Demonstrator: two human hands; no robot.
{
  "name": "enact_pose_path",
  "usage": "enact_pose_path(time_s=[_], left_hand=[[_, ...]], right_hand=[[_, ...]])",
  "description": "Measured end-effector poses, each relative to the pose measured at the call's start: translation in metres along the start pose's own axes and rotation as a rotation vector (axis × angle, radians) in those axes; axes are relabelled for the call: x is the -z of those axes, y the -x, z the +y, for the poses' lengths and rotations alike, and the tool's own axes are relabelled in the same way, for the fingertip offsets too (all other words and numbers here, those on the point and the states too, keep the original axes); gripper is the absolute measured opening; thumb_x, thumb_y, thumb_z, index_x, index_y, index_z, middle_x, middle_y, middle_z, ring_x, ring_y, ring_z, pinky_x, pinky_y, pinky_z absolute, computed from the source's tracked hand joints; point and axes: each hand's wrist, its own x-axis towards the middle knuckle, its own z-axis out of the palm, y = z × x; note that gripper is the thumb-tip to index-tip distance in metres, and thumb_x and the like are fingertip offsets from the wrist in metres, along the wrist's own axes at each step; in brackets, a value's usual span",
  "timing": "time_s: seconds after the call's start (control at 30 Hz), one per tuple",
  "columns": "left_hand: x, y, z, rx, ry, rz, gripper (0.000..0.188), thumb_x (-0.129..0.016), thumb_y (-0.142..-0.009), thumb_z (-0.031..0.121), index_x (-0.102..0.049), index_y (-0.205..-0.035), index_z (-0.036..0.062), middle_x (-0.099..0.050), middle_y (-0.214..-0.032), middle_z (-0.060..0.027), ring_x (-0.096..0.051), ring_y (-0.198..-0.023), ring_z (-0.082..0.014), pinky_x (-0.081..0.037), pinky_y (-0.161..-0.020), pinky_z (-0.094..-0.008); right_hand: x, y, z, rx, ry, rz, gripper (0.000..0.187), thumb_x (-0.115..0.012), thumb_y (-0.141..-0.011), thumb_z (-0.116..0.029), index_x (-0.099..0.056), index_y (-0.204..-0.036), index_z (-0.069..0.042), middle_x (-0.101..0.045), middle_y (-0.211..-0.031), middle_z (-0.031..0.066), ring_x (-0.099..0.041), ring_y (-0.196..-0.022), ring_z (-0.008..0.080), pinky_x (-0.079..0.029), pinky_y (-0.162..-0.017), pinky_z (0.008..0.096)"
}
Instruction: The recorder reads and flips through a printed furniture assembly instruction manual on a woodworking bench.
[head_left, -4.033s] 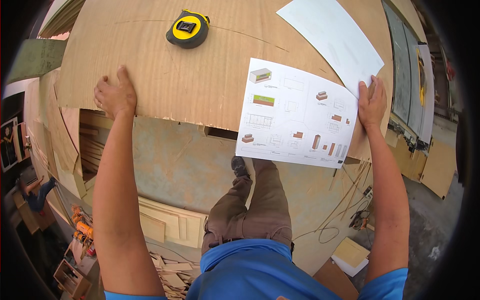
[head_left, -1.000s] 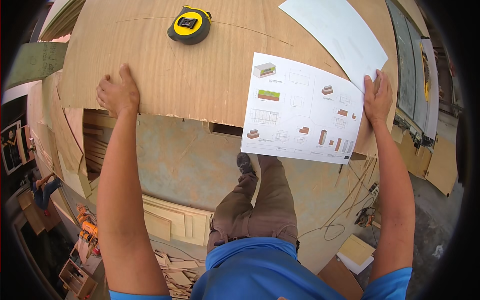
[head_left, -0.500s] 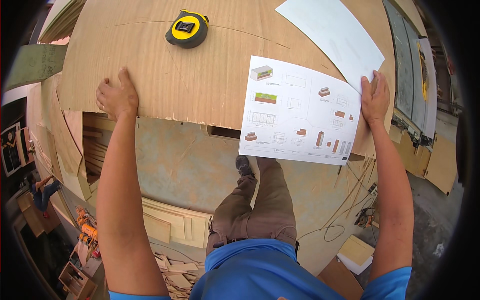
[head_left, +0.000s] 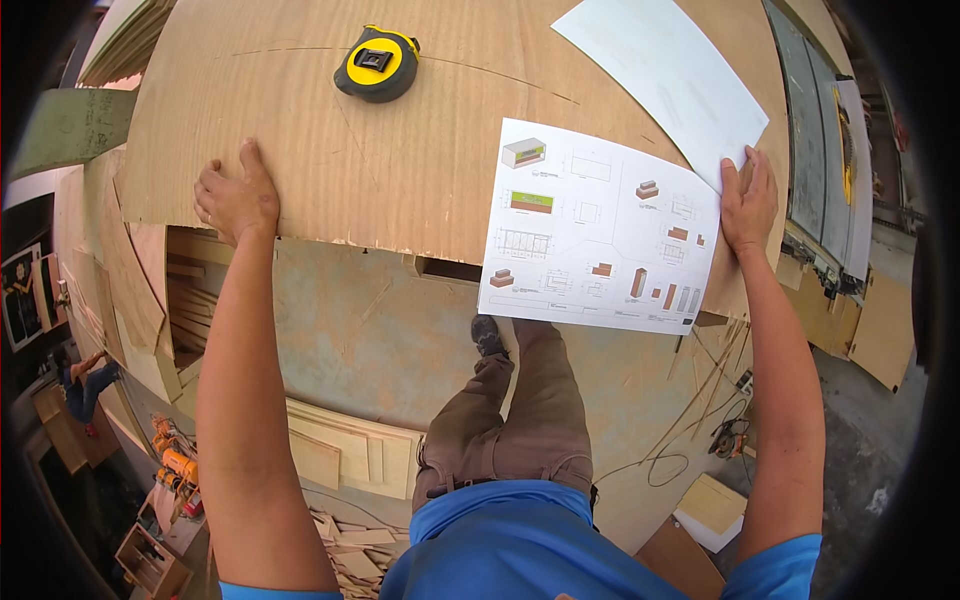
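A wide plywood board (head_left: 440,190) lies before me like a tabletop. Near its front left edge rests my left hand (head_left: 238,195), thumb apart and fingers loosely bent, holding nothing. My right hand (head_left: 748,202) lies at the right side of the board with fingers extended, against the right edge of a printed sheet of furniture drawings (head_left: 600,230). That sheet hangs slightly past the board's front edge. A blank white sheet (head_left: 670,75) lies behind it, its near corner by my right fingertips. Farther back on the left sits a black and yellow tape measure (head_left: 376,63).
Below the board, plywood panels (head_left: 355,450) and wood offcuts (head_left: 355,545) lie on the floor. Thin strips and a cable (head_left: 665,465) are at the right. Orange power tools (head_left: 178,463) and another person (head_left: 85,385) are at the far left. A grey metal-topped machine (head_left: 815,150) stands on the right.
The view has shifted very slightly, so the board, tape measure and sheets appear a little lower. Both hands stay in the same places on the board.
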Motion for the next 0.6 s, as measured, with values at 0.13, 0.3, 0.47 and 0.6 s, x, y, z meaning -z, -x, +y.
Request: enact_pose_path(time_s=[0.13,0.3,0.47,0.6], left_hand=[[-0.0005,-0.0011,-0.0019,-0.017,0.006,0.006,0.084,-0.058,-0.09,0.071,-0.047,-0.149,0.0129,-0.035,-0.161,-0.0124,-0.024,-0.153,-0.0326,-0.031,-0.121,-0.0525],[-0.0006,0.0004,-0.0012,-0.019,0.007,0.004,0.083,-0.058,-0.09,0.071,-0.048,-0.148,0.0125,-0.036,-0.161,-0.0123,-0.024,-0.153,-0.0327,-0.031,-0.121,-0.0519],[-0.0012,-0.0005,-0.0011,-0.015,0.005,0.019,0.084,-0.058,-0.09,0.072,-0.047,-0.148,0.0125,-0.037,-0.16,-0.0119,-0.025,-0.153,-0.0325,-0.031,-0.121,-0.0519],[-0.0005,-0.0012,-0.0018,-0.019,-0.001,0.018,0.085,-0.059,-0.089,0.072,-0.047,-0.149,0.0129,-0.036,-0.161,-0.0115,-0.025,-0.153,-0.032,-0.031,-0.121,-0.0516]], right_hand=[[-0.0014,-0.0002,0.003,0.014,0.005,0.001,0.058,-0.061,-0.099,-0.048,-0.057,-0.141,-0.007,-0.053,-0.149,0.0201,-0.047,-0.14,0.0385,-0.034,-0.118,0.0466],[-0.0029,0.0006,0.0035,0.008,0.02,0.007,0.058,-0.061,-0.099,-0.048,-0.057,-0.141,-0.007,-0.053,-0.149,0.02,-0.048,-0.14,0.0384,-0.034,-0.118,0.0465],[-0.0022,-0.0003,0.0038,0.008,0.006,0.0,0.058,-0.061,-0.099,-0.048,-0.057,-0.141,-0.008,-0.053,-0.15,0.0202,-0.047,-0.14,0.0386,-0.035,-0.118,0.0467],[-0.0023,-0.0007,0.0036,0.005,0.019,0.0,0.058,-0.061,-0.099,-0.048,-0.057,-0.141,-0.008,-0.052,-0.15,0.0201,-0.047,-0.14,0.0384,-0.035,-0.118,0.0466]])
